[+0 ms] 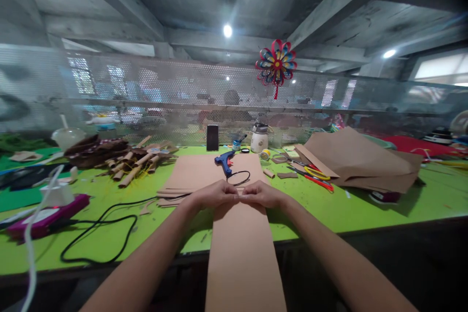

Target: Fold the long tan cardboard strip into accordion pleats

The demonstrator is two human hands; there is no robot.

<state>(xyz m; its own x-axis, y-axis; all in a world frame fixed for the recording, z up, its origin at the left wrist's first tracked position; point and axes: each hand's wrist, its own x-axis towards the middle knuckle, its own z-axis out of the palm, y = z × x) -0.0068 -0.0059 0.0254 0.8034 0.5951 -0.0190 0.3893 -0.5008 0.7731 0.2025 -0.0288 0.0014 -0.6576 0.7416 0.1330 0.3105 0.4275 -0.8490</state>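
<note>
A long brown cardboard strip (243, 253) runs from the green table (365, 209) toward me, hanging past its front edge. My left hand (215, 193) and my right hand (261, 194) meet at the strip's far end, fingers curled and pinched on its edge, knuckles almost touching. Just beyond my hands lie a stack of flat cardboard sheets (197, 175) and a blue glue gun (224, 162) with a black cord loop (239, 178).
Rolled cardboard tubes (133, 165) sit at back left, a pink device (47, 217) with a black cable (106, 234) at left. Large brown sheets (361, 161), scissors (314, 175) and scraps lie right. A phone (212, 137), a jar (259, 140) and a mesh fence stand behind.
</note>
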